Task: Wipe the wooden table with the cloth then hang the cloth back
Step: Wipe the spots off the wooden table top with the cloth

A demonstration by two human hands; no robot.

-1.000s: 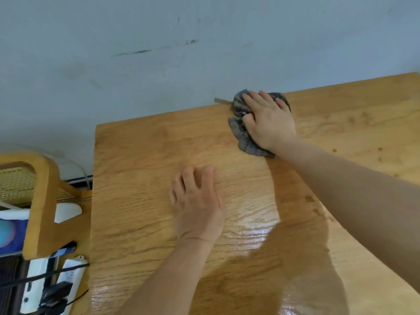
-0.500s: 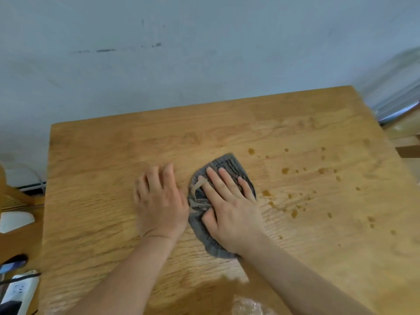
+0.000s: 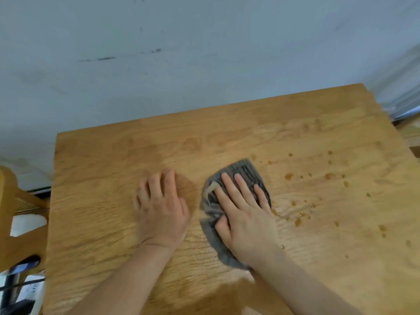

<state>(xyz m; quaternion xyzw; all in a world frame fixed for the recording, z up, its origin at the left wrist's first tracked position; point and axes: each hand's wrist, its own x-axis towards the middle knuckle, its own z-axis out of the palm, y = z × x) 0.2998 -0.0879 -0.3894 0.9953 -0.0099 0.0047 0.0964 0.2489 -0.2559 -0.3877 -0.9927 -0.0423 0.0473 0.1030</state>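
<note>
A grey ribbed cloth (image 3: pixel 244 170) lies crumpled near the middle of the wooden table (image 3: pixel 102 160). My right hand (image 3: pixel 244 220) presses flat on top of the cloth, fingers spread and pointing away from me, thumb hooked over its left edge. My left hand (image 3: pixel 161 210) rests palm down on the bare wood just left of the cloth, holding nothing. Brown droplets (image 3: pixel 289 176) are scattered over the table's right half, the closest ones just beyond my right fingertips.
A pale blue wall (image 3: pixel 204 53) runs along the table's far edge. At the left stands a wooden chair frame (image 3: pixel 9 201), with a white power strip and cables (image 3: pixel 27 292) on the floor below it. The table's right edge borders blurred objects.
My right hand dragged the cloth from the table's far edge back toward me to the middle, beside my left hand. The view also shifted right, revealing the droplets.
</note>
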